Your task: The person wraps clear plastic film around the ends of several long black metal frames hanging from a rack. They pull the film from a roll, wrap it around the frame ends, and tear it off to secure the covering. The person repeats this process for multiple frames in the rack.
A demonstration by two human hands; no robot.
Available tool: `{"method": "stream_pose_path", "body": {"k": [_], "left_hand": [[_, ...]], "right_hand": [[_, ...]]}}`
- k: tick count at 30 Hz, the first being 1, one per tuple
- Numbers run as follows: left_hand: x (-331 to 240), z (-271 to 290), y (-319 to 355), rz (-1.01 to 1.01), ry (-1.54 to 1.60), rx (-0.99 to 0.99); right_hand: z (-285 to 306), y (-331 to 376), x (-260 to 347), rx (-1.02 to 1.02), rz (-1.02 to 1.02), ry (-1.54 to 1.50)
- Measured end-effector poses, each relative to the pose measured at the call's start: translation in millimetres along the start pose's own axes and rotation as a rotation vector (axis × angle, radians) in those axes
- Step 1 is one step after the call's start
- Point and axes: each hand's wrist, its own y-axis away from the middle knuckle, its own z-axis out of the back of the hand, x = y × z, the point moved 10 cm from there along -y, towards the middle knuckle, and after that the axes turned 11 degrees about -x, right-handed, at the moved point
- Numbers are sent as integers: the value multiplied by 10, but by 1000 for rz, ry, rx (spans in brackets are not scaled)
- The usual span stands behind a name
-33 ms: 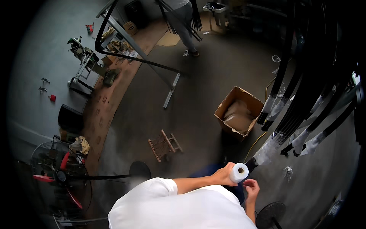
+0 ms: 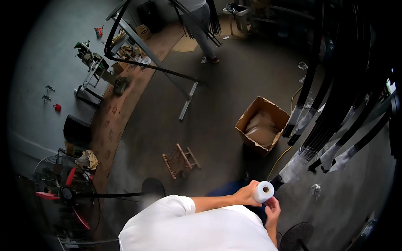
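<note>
A roll of clear plastic film (image 2: 260,196) with a hollow core is in front of my white shirt. My left hand (image 2: 246,195) is wrapped round its left side. My right hand (image 2: 272,209) has its curled fingers against the roll's lower right edge; whether they pinch loose film is hidden. Just beyond the roll hangs a bundle of long black strips, its lower end wrapped in clear film (image 2: 292,168). A dark end of the bundle sticks out right beside the roll.
More wrapped black strips (image 2: 343,157) hang at right. An open cardboard box (image 2: 251,140) stands ahead, near a yellow cord (image 2: 279,159). A small wooden stool (image 2: 181,161), a metal frame (image 2: 188,100) and a fan (image 2: 67,193) are left. Another person (image 2: 203,31) stands far off.
My right hand has moved up and left, from apart to touching the roll. The roll and my left hand have shifted slightly right and down.
</note>
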Motion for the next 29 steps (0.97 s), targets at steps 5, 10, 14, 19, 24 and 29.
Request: {"method": "stream_pose_path", "body": {"k": [5,10,14,19,24,29], "left_hand": [[-190,-516,22,-221,-106,198],[80,-581,-466,-41,55,462],[-211,-466,-1196,-89,349,85],[-411,-927,-1294,-83,488,402],[-361,-722,-1171,-50,535,375],[-591,-687,-846,-8,430,400]], "right_hand": [[17,62,230,-439,276,242],[229,-102,208,-424,302,121],[72,-119,299,-350,277,113],[180,-135,356,-335,224,87],[1094,-151,250,-415,69,-2],[1383,-987,-258,-290,86,-47]]}}
